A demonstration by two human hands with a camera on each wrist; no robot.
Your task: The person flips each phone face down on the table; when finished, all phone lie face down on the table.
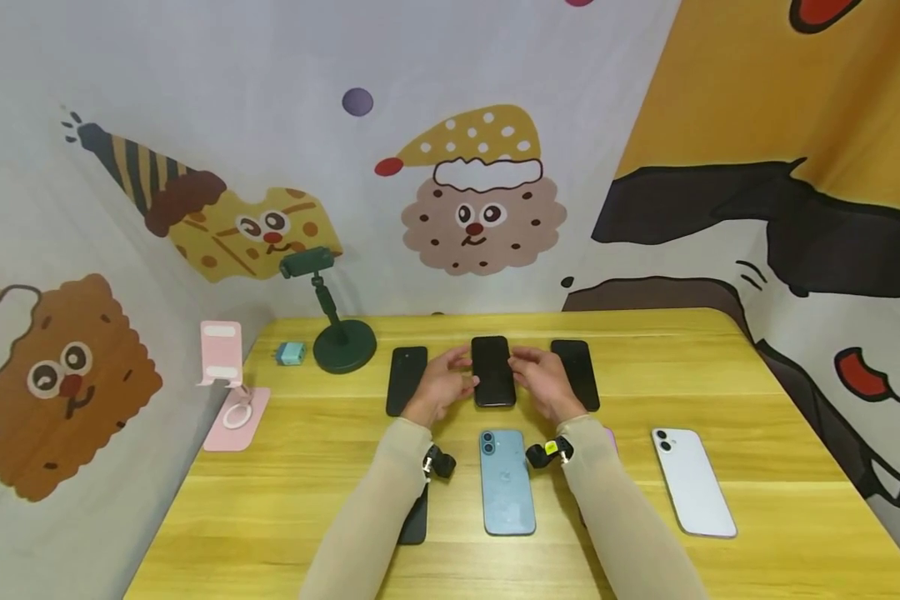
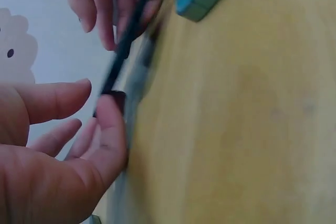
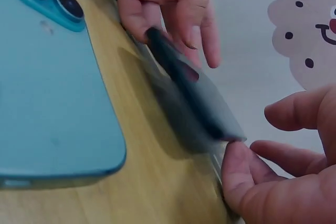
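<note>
Between my two hands is a smartphone (image 1: 493, 372) with a black front, its near edge raised a little. The wrist views show the black phone (image 3: 184, 87) tilted and blurred, apart from the table along part of its length. My left hand (image 1: 442, 385) holds its left edge with bent fingers; the left wrist view shows a fingertip (image 2: 109, 108) against the phone's end. At the right edge, my right hand (image 1: 546, 379) holds it the same way, a fingertip (image 3: 237, 163) touching the corner. Both upper digits stand off the phone.
Black phones (image 1: 407, 379) (image 1: 579, 375) flank the hands. Nearer lie a blue phone (image 1: 507, 483), a white phone (image 1: 693, 482), and a dark phone (image 1: 415, 521) partly under the left sleeve. At left stand a green stand (image 1: 345, 346), a blue charger (image 1: 291, 354) and a pink phone stand (image 1: 223, 354).
</note>
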